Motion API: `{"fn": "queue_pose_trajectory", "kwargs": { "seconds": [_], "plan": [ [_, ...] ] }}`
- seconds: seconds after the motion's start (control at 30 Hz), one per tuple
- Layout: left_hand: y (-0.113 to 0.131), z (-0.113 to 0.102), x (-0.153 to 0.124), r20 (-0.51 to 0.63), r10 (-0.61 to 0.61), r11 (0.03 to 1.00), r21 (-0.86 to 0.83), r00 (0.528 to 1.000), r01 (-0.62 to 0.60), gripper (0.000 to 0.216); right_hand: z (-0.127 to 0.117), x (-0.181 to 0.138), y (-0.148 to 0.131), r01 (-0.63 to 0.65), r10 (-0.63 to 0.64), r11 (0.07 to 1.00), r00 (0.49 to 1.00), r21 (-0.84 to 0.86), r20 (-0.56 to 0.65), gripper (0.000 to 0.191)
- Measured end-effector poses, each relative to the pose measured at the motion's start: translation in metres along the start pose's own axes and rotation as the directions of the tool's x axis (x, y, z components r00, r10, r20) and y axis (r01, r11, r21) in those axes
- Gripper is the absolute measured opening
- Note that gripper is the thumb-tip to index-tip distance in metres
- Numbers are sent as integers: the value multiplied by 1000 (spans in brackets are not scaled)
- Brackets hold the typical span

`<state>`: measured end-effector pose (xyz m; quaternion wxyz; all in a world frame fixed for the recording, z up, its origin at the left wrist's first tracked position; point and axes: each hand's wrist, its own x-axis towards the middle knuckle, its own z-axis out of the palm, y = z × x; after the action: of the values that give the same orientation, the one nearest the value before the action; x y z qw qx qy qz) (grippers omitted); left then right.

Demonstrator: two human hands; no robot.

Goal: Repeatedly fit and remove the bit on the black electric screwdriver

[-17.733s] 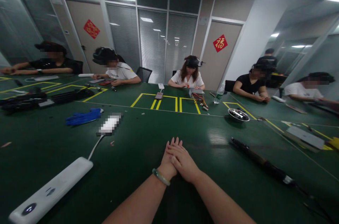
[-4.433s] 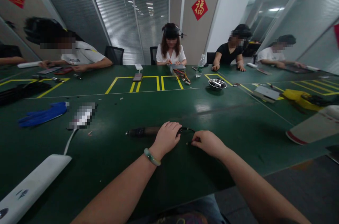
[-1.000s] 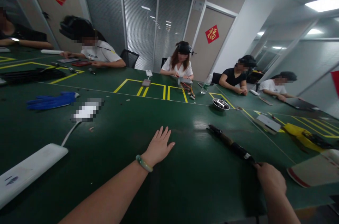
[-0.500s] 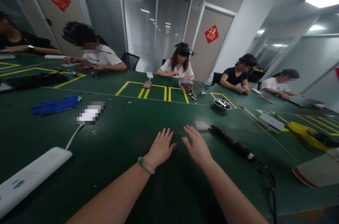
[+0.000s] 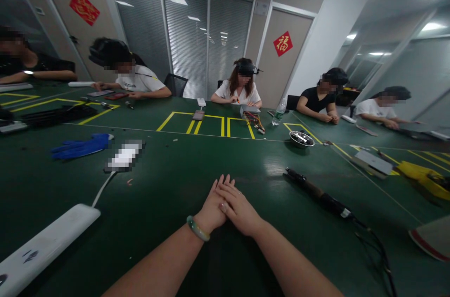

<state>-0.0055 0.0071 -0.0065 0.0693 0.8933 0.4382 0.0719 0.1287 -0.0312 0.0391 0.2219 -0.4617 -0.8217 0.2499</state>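
Observation:
My left hand (image 5: 210,207) rests at the middle of the green table (image 5: 154,203), fingers stretched forward and a jade bangle (image 5: 198,228) on its wrist. Laid across it is my right hand (image 5: 241,209), its fingers extended over the back of the left and hiding part of it. Neither hand holds anything. To the right of them lies a black electric screwdriver (image 5: 316,192) with its cable trailing toward me. A blurred-out phone (image 5: 124,155) on a white cable is on the left.
A white power strip (image 5: 52,243) lies at near left, a blue glove (image 5: 82,146) beyond it. Ahead right are a metal bowl (image 5: 301,139) and a water bottle (image 5: 279,113). A yellow bag (image 5: 423,176) is far right. Several people sit along the far side.
My right hand has moved left and come down onto my left hand; before, they were apart. The view has shifted slightly.

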Motion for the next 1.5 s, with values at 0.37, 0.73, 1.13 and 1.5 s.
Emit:
{"fn": "queue_pose_trajectory", "kwargs": {
  "seconds": [0.37, 0.73, 1.13, 1.5],
  "plan": [
    [2, -15, -3, 19, 9, 1000, -30, 1000, -8, 63, -4, -1, 5, 1, -2, 999, 1000, 48, 31, 52],
    [0, -11, -2, 25, 32, 999, -36, 999, -31, 64, -7, -3, 2, -7, 4, 998, 999, 62, 45, 54],
    [0, -18, -4, -73, -34, 987, -160, 997, 22, 64, -106, -79, 130, -741, 357, 627, 548, -240, -757, 71],
    [-1, -18, -5, -78, -39, 983, -181, 996, 24, 64, -165, -211, 191, -896, 665, 416, 415, -153, -621, 74]
  ]
}}
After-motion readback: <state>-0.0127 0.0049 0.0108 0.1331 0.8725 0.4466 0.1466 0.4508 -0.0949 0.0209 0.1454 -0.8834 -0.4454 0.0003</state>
